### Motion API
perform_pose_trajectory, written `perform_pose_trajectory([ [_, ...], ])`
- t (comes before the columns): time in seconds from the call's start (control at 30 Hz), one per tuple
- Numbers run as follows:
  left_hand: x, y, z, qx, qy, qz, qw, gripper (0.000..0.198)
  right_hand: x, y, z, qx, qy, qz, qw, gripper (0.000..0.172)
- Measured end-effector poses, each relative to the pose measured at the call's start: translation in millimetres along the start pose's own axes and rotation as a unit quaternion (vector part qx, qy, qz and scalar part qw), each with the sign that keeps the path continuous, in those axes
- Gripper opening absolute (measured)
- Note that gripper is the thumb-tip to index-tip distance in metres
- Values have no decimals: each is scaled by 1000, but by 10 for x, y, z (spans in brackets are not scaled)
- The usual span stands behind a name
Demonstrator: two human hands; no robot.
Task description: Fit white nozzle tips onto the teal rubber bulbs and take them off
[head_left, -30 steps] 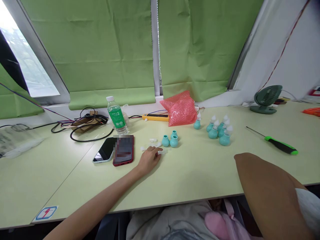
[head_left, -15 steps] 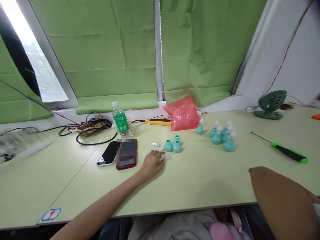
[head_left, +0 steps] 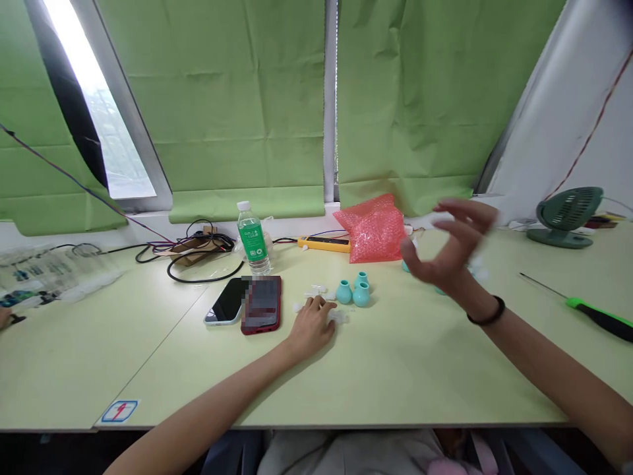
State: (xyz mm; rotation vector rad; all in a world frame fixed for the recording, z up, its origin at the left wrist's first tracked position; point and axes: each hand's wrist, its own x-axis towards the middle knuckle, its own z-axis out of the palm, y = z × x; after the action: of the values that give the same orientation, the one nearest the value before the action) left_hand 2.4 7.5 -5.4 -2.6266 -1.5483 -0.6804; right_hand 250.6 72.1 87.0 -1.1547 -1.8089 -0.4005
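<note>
- A wide pale yellow-green worktop (head_left: 420,382) carries everything in front of the seated person, and it's the biggest thing here.
- Along its back lies a shiny red bubble-wrap bag (head_left: 376,231), a good marker for the rest.
- A clear plastic bottle with a green label and white cap (head_left: 253,241) stands left of the bag.
- The person's right hand (head_left: 445,244) hangs in the air to the right of the bag, blurred. Its grip is spread wide, thumb well away from the fingers, and I see nothing in it.
- The left hand (head_left: 312,323) rests nearer the person than the bag, off to its left. Its grip is loosely curled, fingertips down at some little pieces; I can't tell whether it has hold of one.
- Three round turquoise pots with short open necks (head_left: 361,295) stand upright and close together, just in front of the bag. They look light, smooth and a bit slippery; I'd take one round its fat belly, though a knock might roll it.
- Smallest are the small clear plastic pieces (head_left: 339,316), by the left fingers, in front of the bag and to its left. They look almost weightless, stiff and easily flicked away; I'd pinch one by its sides, gently.
</note>
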Motion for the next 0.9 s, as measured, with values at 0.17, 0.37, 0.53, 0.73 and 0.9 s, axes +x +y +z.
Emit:
perform_pose_trajectory([
  [0.17, 2, -4, 13, 12, -18, 10, 1000, 25, 254, 345, 335, -166, 18, 56, 984, 62],
  [0.37, 29, -52, 29, 40, -22, -4, 999, 22, -12, 814, 766, -210, -201, 208, 934, 54],
  [0.53, 55, -94, 2, 56, -15, -46, 997, 23, -195, 734, 773, -225, -180, 188, 939, 49],
  [0.73, 46, -31, -14, 16, 8, -56, 998, 28, -260, 360, 512, -101, -10, 20, 995, 49],
  [0.9, 3, 34, -112, -73, 60, -26, 995, 22, -567, -257, 312, 100, -32, -160, 982, 48],
])
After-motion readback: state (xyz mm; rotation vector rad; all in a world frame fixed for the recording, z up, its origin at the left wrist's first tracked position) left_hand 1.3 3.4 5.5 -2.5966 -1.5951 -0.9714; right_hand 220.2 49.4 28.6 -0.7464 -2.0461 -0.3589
